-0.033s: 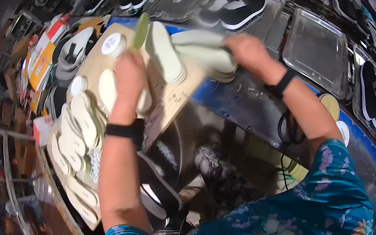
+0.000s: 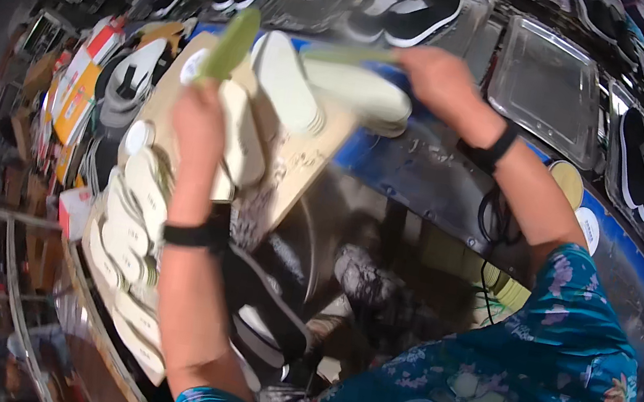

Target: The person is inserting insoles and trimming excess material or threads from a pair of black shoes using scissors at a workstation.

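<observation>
My left hand [image 2: 200, 125] is closed round the lower end of an olive-green shoe insole [image 2: 233, 43], held up over the wooden board [image 2: 319, 143]. My right hand [image 2: 441, 89] pinches the end of a thin, pale green insole [image 2: 351, 55], blurred by motion and seen nearly edge-on. Below it lies a stack of pale insoles [image 2: 361, 95]. Between my hands another stack of whitish insoles [image 2: 284, 82] rests on the board. Beside my left wrist are more cream insoles [image 2: 241, 136], partly covered by the arm.
Several piles of cream insoles [image 2: 130, 235] line the board's left side, near a round white container [image 2: 139, 136]. Metal trays [image 2: 545, 89] and black shoes with white soles [image 2: 425, 18] stand along the back. A black cable [image 2: 491, 217] hangs at the bench edge.
My left hand has shifted left and slightly nearer, turning its green insole to show more of its face. My right hand has moved slightly up and right, its insole now apart from the stack.
</observation>
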Demonstrator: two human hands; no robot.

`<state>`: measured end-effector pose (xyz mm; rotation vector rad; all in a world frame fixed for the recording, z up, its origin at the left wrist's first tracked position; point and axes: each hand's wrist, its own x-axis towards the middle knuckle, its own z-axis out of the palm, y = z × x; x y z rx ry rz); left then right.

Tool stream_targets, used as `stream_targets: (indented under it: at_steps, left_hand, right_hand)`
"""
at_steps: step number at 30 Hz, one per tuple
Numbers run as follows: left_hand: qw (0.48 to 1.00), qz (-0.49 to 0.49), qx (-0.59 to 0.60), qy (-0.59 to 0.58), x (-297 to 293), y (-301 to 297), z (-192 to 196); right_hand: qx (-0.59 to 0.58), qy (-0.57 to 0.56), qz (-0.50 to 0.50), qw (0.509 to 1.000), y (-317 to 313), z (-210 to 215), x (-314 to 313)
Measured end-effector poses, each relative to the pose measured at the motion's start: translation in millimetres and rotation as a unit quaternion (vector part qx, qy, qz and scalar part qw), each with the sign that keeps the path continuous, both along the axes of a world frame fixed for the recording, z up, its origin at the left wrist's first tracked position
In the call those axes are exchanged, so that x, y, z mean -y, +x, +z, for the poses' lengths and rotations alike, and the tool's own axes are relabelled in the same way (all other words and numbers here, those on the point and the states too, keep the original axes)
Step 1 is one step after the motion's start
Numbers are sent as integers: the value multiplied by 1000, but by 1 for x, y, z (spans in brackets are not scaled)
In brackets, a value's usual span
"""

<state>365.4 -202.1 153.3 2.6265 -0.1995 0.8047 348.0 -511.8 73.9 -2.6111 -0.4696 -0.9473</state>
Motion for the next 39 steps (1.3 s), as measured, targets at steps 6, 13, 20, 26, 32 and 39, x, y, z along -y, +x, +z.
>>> stream_targets:
  at_steps: [6, 13, 20, 26, 32, 39]
  left_hand:
    - [934, 86, -19, -346, -174, -231, 86]
    - [842, 322, -41, -431, -187, -461, 52]
    - [952, 136, -243, 124, -85, -464, -5]
    - [946, 36, -135, 291, -151, -390, -102]
    - [915, 49, -356, 181, -173, -346, -96]
    - [908, -67, -374, 178, -160, -307, -93]
  right_hand:
    - [-165, 475, 191, 843, -136, 86, -29]
    - [-470, 390, 216, 762, -201, 97, -97]
    - [-66, -102, 538, 834, -309, 78, -228]
    - [-28, -218, 528, 821, -251, -30, -257]
    - [-81, -224, 513, 824, -228, -23, -289]
    - [-366, -398, 418, 730, -213, -13, -311]
